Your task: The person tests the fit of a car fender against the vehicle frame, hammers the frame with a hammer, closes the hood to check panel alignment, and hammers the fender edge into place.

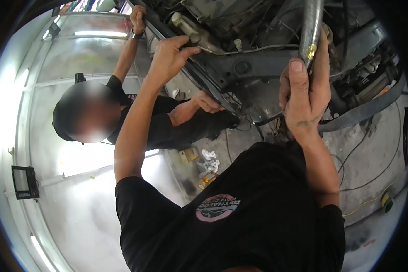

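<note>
My left hand (171, 59) is raised at the edge of a vehicle's open engine bay. Its thumb and fingers pinch together beside the end of a thin pale cable (258, 47); what lies between them is hidden. My right hand (307, 88) is wrapped round the lower end of a silver tube (312, 27), which has a shiny gold patch near my fingers. Below the cable runs a dark front crossmember (267, 63) of the vehicle. A long black panel (204, 84) slants down along its left side.
A co-worker in a black cap faces me from the left, one hand (138, 20) high and the other hand (207, 102) low on the black panel. Crumpled paper (209, 162) and a yellow container (189, 154) lie on the floor. Cables trail at right. A floodlight (25, 182) hangs on the wall.
</note>
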Action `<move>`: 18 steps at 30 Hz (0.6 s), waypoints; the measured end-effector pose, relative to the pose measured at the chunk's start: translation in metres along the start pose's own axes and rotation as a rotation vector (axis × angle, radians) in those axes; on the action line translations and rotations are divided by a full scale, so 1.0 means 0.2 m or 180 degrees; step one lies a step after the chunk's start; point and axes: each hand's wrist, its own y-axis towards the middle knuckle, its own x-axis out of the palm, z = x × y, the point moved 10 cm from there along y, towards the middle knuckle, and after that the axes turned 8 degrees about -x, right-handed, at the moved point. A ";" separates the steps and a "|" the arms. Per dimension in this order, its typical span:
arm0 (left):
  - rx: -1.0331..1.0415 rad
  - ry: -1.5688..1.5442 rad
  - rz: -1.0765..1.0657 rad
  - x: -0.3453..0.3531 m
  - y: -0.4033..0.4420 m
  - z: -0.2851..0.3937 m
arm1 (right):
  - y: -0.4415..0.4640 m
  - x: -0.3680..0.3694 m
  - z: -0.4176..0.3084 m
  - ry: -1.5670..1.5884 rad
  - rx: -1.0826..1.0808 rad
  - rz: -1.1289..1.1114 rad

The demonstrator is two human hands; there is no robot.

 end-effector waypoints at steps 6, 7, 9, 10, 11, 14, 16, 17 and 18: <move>0.0171 -0.0276 0.0356 -0.03 -0.01 -0.02 | -0.20 0.27 0.27 -0.0792 0.0724 -0.1870; 0.0197 -0.0276 0.0385 -0.04 0.02 -0.02 | -0.17 0.26 0.29 -0.0810 0.0690 -0.1860; 0.0277 -0.0405 0.0212 -0.03 0.00 0.03 | -0.04 0.20 0.11 -0.0723 -0.0032 -0.1099; 0.0279 -0.0408 0.0257 -0.06 0.02 0.03 | 0.02 0.20 0.08 -0.0727 -0.0073 -0.1120; 0.0271 -0.0346 0.0258 -0.06 0.02 0.03 | 0.08 0.13 0.06 -0.0613 0.0149 -0.0663; 0.0322 -0.0309 0.0289 -0.05 0.02 0.00 | 0.03 0.14 0.19 -0.0769 0.0391 -0.0300; 0.0450 -0.0336 0.0310 -0.04 0.01 0.00 | -0.16 0.31 0.42 -0.0810 0.1013 -0.1517; 0.0312 -0.0377 0.0284 -0.04 0.01 -0.01 | -0.13 0.27 0.45 -0.0831 0.1015 -0.1479; 0.0176 -0.0408 0.0305 -0.05 0.04 -0.03 | -0.01 0.24 0.37 -0.0953 0.0095 -0.1253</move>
